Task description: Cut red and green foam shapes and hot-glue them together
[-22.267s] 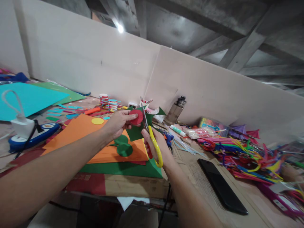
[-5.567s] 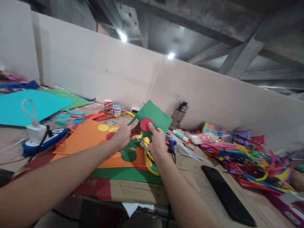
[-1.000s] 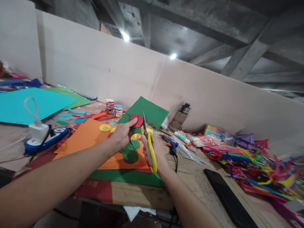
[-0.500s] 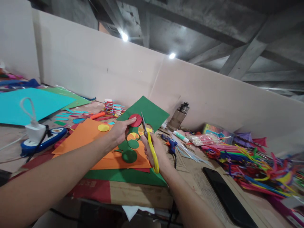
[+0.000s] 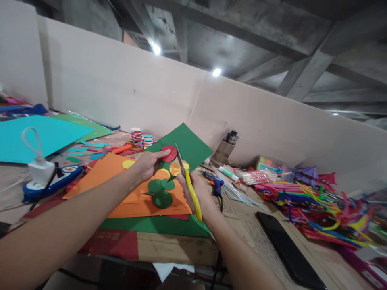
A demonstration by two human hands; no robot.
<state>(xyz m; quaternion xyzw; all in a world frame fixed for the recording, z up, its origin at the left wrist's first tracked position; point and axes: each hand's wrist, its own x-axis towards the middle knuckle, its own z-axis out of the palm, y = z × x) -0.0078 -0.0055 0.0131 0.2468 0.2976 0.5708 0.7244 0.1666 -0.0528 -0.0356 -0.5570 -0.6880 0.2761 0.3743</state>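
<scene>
My left hand (image 5: 147, 164) pinches a red paper disc (image 5: 169, 153) together with a green paper sheet (image 5: 189, 141), thumb on top of the disc. In my right hand (image 5: 197, 189) is a pair of scissors with yellow handles (image 5: 193, 195). The blades point up and away, beside the disc's right edge and over the green sheet. Whether the blades touch the paper I cannot tell. Below lie several cut green discs (image 5: 162, 199) on orange paper (image 5: 121, 205). Yellow paper pieces (image 5: 128, 164) also rest there.
A black phone (image 5: 287, 249) lies at the right, near a blue glue gun (image 5: 217, 186) and a glue stick (image 5: 228, 173). Colourful pipe cleaners (image 5: 326, 217) are heaped behind it. A bottle (image 5: 225, 149) stands by the white partition (image 5: 121, 84). A power strip (image 5: 53, 185) lies left.
One more green disc now lies on the orange paper, left of the others. Both hands keep their holds on the paper and scissors. The view has shifted slightly.
</scene>
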